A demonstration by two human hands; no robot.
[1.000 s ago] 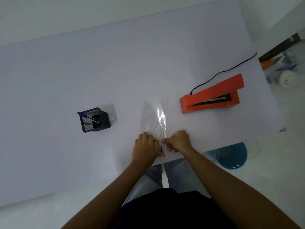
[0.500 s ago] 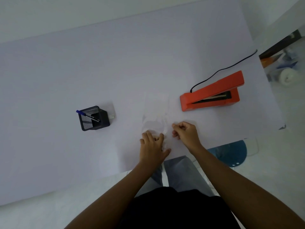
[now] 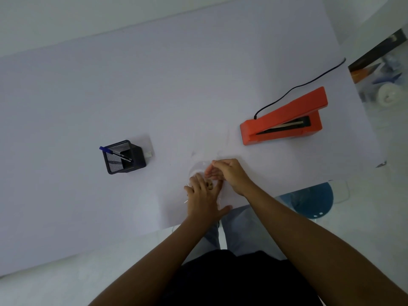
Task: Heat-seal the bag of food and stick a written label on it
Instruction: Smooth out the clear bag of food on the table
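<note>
While the orange heat sealer (image 3: 284, 120) sits untouched with its arm raised, well apart to the right and farther back on the white table (image 3: 154, 85), the work in hand looks like the preparation before sealing: flattening the clear plastic bag (image 3: 199, 167) and getting its mouth in order. The bag lies flat near the table's front edge, almost invisible against the white top, with a small dark clump of food (image 3: 209, 185) showing between the fingers that cover it. The left hand (image 3: 204, 198) lies on the bag with fingers spread and fairly straight, pressing it down and not gripping it. The right hand (image 3: 229, 174) is just beyond it, touching or nearly touching the left fingers, with its own fingers curled toward the bag's upper part; it seems to pinch or smooth the film, but I cannot tell for certain whether it holds any. To the left, well apart from the bag, a black mesh pen holder (image 3: 123, 156) carries a blue pen (image 3: 114, 153), and a small white item, perhaps the label stock, lies just beside the holder. Neither sealing nor labelling looks begun. The next move probably calls for lifting the bag by its open end, keeping the food low, and laying the mouth flat across the sealer's bar.
</note>
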